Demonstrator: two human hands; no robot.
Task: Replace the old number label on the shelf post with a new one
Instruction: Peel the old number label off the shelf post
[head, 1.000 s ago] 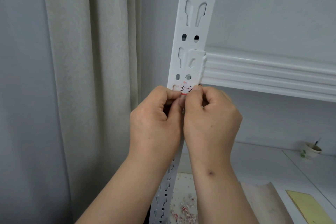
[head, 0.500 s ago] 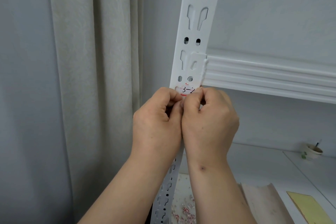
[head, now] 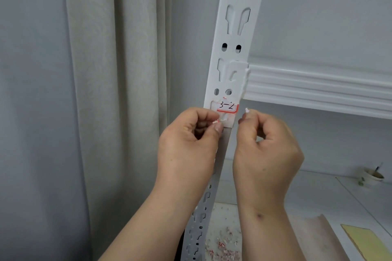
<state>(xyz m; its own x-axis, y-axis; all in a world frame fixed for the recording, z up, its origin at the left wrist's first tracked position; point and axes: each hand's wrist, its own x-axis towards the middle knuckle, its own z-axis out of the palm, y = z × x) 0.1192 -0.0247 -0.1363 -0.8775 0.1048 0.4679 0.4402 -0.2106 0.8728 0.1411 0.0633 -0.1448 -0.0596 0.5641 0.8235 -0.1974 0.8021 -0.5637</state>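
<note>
A white slotted shelf post [head: 235,27] rises through the middle of the view. A small red-bordered white label [head: 227,107] with handwritten "3-2" is stuck on it, its lower part torn away. My left hand [head: 188,144] sits just below the label's left side and pinches a tiny red-and-white paper scrap [head: 215,122] at its fingertips. To the right of the post, my right hand [head: 267,150] pinches a small white scrap [head: 247,110] between thumb and finger, clear of the post.
A white shelf beam [head: 318,89] runs right from the post. A beige curtain [head: 116,91] hangs at left. Torn label bits [head: 222,243] lie on the surface below. A yellow sheet [head: 369,243] and a small cup [head: 372,176] sit on the right.
Both hands were pressed together over the label's lower edge. Now they have parted, the right hand moving right off the post with a torn scrap. More of the label shows.
</note>
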